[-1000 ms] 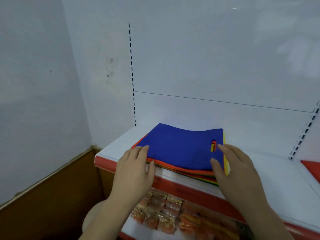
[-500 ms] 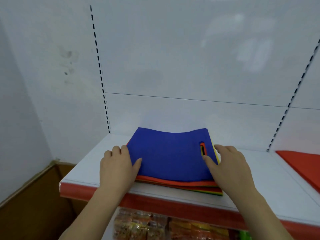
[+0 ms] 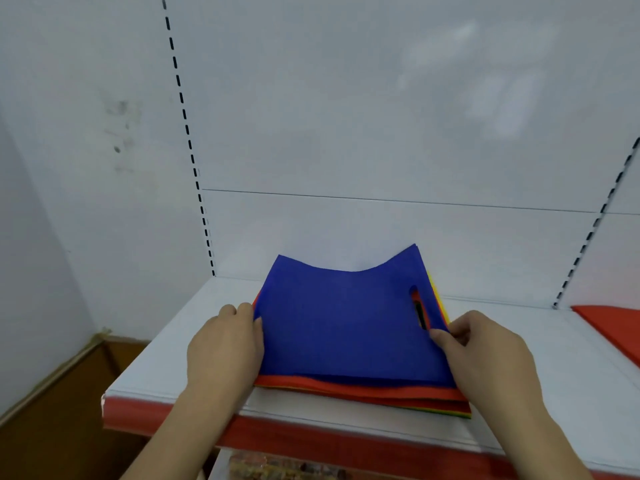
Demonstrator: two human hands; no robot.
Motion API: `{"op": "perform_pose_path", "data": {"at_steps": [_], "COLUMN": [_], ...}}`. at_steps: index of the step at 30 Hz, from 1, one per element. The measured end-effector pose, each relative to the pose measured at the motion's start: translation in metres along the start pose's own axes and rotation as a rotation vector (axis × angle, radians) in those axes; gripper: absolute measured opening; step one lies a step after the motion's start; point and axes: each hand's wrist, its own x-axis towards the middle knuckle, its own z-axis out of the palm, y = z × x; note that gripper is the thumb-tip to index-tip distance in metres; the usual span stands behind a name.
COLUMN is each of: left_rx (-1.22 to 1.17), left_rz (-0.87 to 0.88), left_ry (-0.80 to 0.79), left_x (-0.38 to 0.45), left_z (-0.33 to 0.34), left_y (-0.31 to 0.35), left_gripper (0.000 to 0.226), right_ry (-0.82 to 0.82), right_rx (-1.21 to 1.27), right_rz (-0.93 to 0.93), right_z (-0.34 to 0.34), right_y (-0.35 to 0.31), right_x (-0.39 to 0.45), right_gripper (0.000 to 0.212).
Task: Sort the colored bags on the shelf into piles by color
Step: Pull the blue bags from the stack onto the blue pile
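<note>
A blue bag [image 3: 343, 320] with a cut-out handle slot lies on top of a mixed stack [image 3: 381, 398] of orange, red, yellow and green bags on the white shelf [image 3: 568, 382]. Its far corners curl up off the stack. My left hand [image 3: 225, 348] grips the blue bag's left edge, fingers curled over it. At the right edge, near the handle slot, my right hand [image 3: 481, 355] pinches the bag between thumb and fingers. An orange-red bag [image 3: 613, 327] lies apart at the far right of the shelf.
The shelf has a red front lip [image 3: 311, 441] and a white back panel with slotted uprights [image 3: 188, 140]. Packaged goods [image 3: 277, 467] show on a lower shelf. A brown floor [image 3: 52, 420] and a white wall are at the left.
Both hands went from lying at the stack's sides to gripping the blue bag's edges. The bag's far corners have lifted. The view has moved closer.
</note>
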Motion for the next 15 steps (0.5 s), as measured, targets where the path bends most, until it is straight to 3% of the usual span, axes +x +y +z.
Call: {"op": "perform_pose_path", "data": {"at_steps": [6,10,12,15], "left_rx": [-0.014,-0.048,-0.109,-0.269], "left_rz": [0.094,0.121,0.154,0.126], "left_ry": [0.013,0.089,0.127,0.134], "left_x": [0.006,0.006,0.004,0.003], "left_z": [-0.008,-0.013,-0.014,-0.015], "left_y": [-0.005,-0.003,-0.001,-0.002], "left_gripper": [0.039,0.021,0.016,0.026], "right_ry": [0.078,0.080,0.126,0.229], "right_rx": [-0.087,-0.181,-0.232,-0.256], "right_rz": [0.026,0.008,-0.012,-0.015], "right_z": [0.001,0.001,0.001,-0.001], "right_y": [-0.006,-0.008,-0.009,-0.012], "right_x": [-0.005,-0.006,-0.008,-0.014], "right_gripper": [0.025,0.026,0.028,0.029]}}
